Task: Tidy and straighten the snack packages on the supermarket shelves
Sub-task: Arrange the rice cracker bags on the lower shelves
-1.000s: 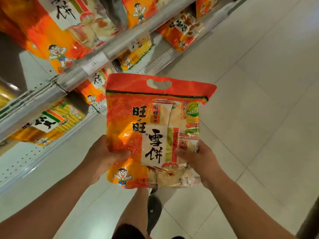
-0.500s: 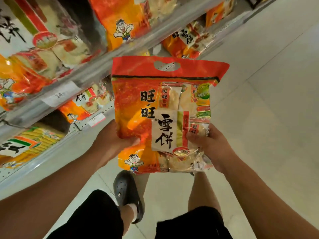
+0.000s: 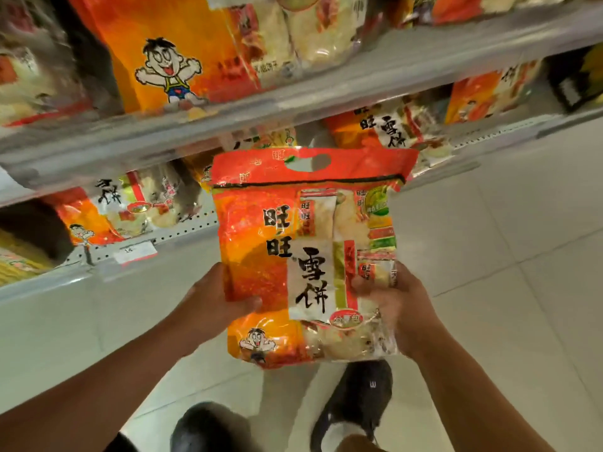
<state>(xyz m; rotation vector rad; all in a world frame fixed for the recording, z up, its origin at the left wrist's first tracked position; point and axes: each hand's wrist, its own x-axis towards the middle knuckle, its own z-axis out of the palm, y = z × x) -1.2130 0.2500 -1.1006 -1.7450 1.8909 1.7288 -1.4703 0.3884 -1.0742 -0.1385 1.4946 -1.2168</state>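
Left fingers: the left hand (image 3: 213, 301) grips the lower left edge of the snack bag (image 3: 306, 256), thumb lying across the front, the other fingers hidden behind it.
Right fingers: the right hand (image 3: 396, 308) holds the bag's lower right edge, thumb on the front film; this hand is blurred, so the finer lie of its fingers cannot be told.
Snack bag: orange and red with a clear window showing pale rice crackers, a cartoon boy at the lower left and a cut-out handle in the red top band; it is held upright in the air in front of the lower shelf, touching no shelf.
Lower shelf (image 3: 182, 234): grey, with a perforated front strip and a white price tag (image 3: 135, 252); similar orange bags (image 3: 130, 207) lie on it, leaning at different angles.
Upper shelf (image 3: 293, 102): a grey edge running across the view, with a large orange bag (image 3: 182, 53) of the same brand standing on it.
Floor (image 3: 505, 256): pale square tiles with thin joints.
Below: dark shoes (image 3: 359, 402) stand on the tiles under the bag.
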